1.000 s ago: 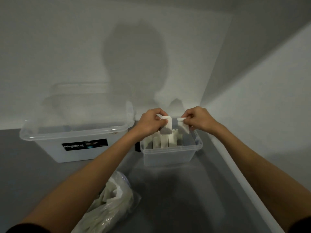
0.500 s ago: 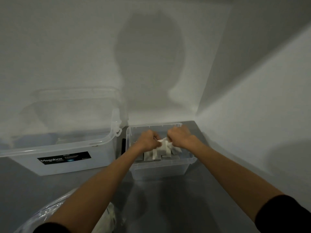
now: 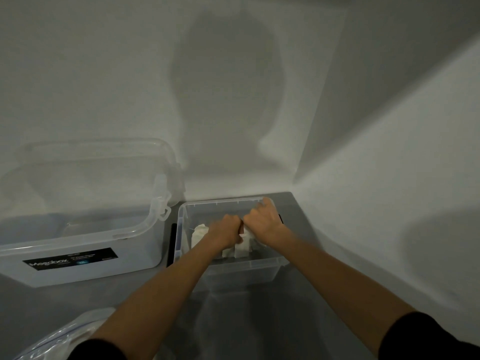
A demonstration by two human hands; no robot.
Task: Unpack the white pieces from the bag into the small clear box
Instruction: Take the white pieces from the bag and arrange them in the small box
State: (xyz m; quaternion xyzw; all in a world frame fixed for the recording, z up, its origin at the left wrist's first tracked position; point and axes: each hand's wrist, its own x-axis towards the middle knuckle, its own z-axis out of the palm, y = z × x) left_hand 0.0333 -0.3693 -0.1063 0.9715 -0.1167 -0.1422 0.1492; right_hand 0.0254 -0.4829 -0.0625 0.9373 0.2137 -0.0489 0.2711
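The small clear box stands on the grey floor in the corner. Several white pieces stand upright inside it. Both my hands are down inside the box, side by side and touching. My left hand has its fingers curled down onto a white piece. My right hand also curls over a white piece, which shows just below its knuckles. The fingertips are hidden. The clear plastic bag with more white pieces lies at the bottom left, partly behind my left arm.
A large clear box with a black label stands to the left, its lid leaning on the wall behind it. A thin black object sits between the two boxes. White walls close the corner at the back and right.
Both hands went from above the small box, each pinching a white piece, down into it. The view has tilted so the bag slid toward the bottom left edge.
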